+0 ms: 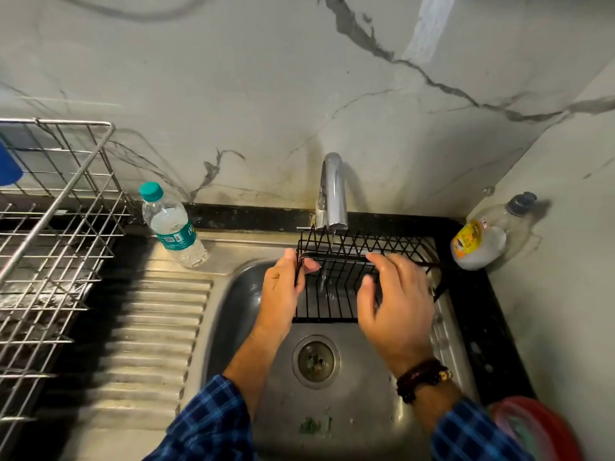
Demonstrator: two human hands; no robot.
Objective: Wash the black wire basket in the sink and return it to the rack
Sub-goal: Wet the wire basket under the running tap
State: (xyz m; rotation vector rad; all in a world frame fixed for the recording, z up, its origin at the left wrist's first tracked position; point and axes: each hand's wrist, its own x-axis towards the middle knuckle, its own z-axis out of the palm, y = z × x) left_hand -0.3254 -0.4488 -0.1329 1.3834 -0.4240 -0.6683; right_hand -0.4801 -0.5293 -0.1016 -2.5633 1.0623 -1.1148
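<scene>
The black wire basket [336,284] hangs over the steel sink [229,311], right under the chrome tap [332,191]. A thin stream of water falls from the spout through its wires. My left hand [283,294] grips the basket's left end, thumb hooked over the top rim. My right hand [396,307] lies on the front right of the basket, fingers over the rim and thumb against the wires. The silver wire rack [56,227] stands on the counter at the far left.
A clear water bottle [171,224] with a teal cap leans at the sink's back left corner. A soap bottle [482,237] lies at the back right corner. The ribbed drainboard [156,337] lies between rack and basin. A red-rimmed container [539,427] sits at bottom right.
</scene>
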